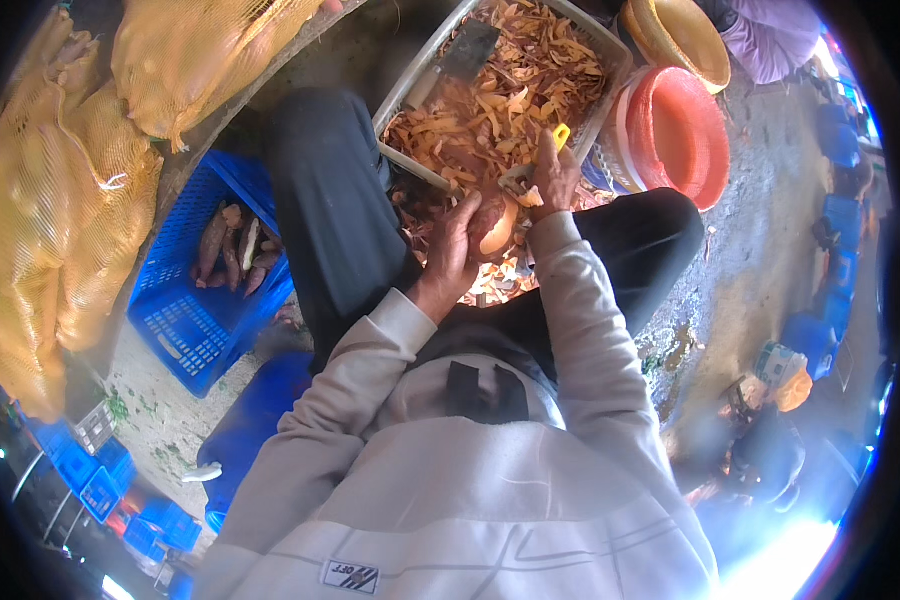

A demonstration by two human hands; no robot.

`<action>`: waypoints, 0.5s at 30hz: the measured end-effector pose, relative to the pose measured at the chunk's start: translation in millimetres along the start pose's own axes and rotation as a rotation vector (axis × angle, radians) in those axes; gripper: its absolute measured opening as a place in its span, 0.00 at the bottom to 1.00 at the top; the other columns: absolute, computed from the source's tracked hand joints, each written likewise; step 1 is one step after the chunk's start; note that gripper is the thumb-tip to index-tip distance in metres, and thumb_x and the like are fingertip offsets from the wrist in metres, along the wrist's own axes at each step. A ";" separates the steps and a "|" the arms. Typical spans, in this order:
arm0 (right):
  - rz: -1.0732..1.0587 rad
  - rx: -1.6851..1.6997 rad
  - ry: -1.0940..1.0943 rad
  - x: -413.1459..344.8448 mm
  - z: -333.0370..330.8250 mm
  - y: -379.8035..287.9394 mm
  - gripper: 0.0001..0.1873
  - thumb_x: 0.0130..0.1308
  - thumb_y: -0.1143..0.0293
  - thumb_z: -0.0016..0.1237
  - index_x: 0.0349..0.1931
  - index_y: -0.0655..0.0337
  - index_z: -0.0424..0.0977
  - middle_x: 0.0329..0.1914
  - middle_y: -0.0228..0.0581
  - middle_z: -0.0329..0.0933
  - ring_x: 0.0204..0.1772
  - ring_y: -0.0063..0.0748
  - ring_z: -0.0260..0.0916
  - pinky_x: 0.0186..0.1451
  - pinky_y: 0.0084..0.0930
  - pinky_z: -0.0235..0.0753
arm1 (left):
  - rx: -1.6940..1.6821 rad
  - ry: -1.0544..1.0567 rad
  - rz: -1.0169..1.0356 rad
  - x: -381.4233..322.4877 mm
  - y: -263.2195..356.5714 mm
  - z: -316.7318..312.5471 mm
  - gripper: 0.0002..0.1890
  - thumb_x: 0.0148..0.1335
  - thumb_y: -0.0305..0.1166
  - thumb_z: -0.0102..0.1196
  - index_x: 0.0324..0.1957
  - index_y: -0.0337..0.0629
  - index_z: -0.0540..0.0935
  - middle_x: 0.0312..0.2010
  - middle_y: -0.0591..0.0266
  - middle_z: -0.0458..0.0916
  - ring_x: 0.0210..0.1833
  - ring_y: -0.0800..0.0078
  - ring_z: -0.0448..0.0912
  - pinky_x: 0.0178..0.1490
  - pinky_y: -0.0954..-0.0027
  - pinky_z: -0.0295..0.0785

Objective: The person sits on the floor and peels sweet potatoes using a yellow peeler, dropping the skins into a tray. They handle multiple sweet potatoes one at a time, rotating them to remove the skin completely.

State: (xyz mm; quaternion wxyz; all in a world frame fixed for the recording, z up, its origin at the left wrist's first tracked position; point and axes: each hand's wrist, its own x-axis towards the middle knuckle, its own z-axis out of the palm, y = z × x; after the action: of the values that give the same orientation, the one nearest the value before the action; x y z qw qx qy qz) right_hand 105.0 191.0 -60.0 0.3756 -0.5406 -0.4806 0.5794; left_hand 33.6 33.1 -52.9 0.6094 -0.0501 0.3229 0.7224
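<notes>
My left hand grips a large sweet potato from its left side. Orange flesh shows on its right, while reddish skin remains on the part near my fingers. My right hand is closed around a peeler whose yellow handle end sticks out above the fingers. A piece of peel hangs by the peeler, just right of the sweet potato. Beyond both hands, a pale plastic crate holds a heap of orange and reddish peelings. More peelings lie below, between my legs.
A cleaver rests on the heaped peelings. Right of the crate stands a bucket with red mesh over it. A blue basket at left contains several sweet potatoes. Full yellow mesh sacks line the left side.
</notes>
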 end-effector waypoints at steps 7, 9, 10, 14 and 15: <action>0.116 0.012 0.287 55.3 2.0 -42.4 0.23 0.68 0.51 0.47 0.33 0.68 0.71 0.23 0.45 0.75 0.28 0.35 0.77 0.27 0.36 0.73 | -0.164 0.090 -0.041 -7.6 8.2 11.4 0.21 0.72 0.41 0.47 0.58 0.35 0.73 0.48 0.57 0.80 0.50 0.65 0.79 0.51 0.65 0.76; 0.006 -0.010 0.245 74.4 -9.7 -42.5 0.22 0.69 0.54 0.46 0.33 0.69 0.71 0.21 0.44 0.74 0.27 0.34 0.78 0.25 0.34 0.73 | -0.213 -0.030 -0.125 -0.4 9.6 2.4 0.21 0.73 0.47 0.43 0.55 0.40 0.76 0.42 0.60 0.81 0.42 0.67 0.79 0.39 0.66 0.74; -0.101 -0.079 0.216 81.1 -12.7 -40.1 0.20 0.71 0.56 0.44 0.34 0.69 0.70 0.20 0.43 0.74 0.26 0.33 0.78 0.23 0.31 0.73 | -0.227 -0.025 -0.148 1.5 8.5 3.1 0.21 0.73 0.47 0.42 0.54 0.42 0.76 0.41 0.60 0.81 0.40 0.67 0.79 0.36 0.66 0.73; -0.089 -0.221 0.049 39.4 -16.2 -36.2 0.21 0.71 0.54 0.45 0.28 0.65 0.71 0.19 0.38 0.72 0.26 0.32 0.74 0.27 0.32 0.71 | -0.344 0.072 -0.174 2.1 7.8 16.3 0.20 0.71 0.48 0.45 0.56 0.47 0.77 0.48 0.61 0.79 0.47 0.68 0.78 0.46 0.65 0.73; -0.161 -0.270 0.020 31.7 -17.8 -24.1 0.22 0.72 0.52 0.45 0.28 0.64 0.72 0.20 0.36 0.70 0.25 0.31 0.71 0.29 0.32 0.70 | -0.377 0.101 -0.197 -1.6 9.5 19.6 0.20 0.71 0.48 0.46 0.56 0.48 0.77 0.50 0.61 0.79 0.50 0.68 0.77 0.49 0.65 0.73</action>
State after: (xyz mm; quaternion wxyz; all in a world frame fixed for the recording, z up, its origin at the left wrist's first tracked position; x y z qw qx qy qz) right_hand 116.3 230.2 -44.4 0.3494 -0.5517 -0.5921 0.4722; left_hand 31.6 41.6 -32.9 0.6401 -0.2306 0.2060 0.7033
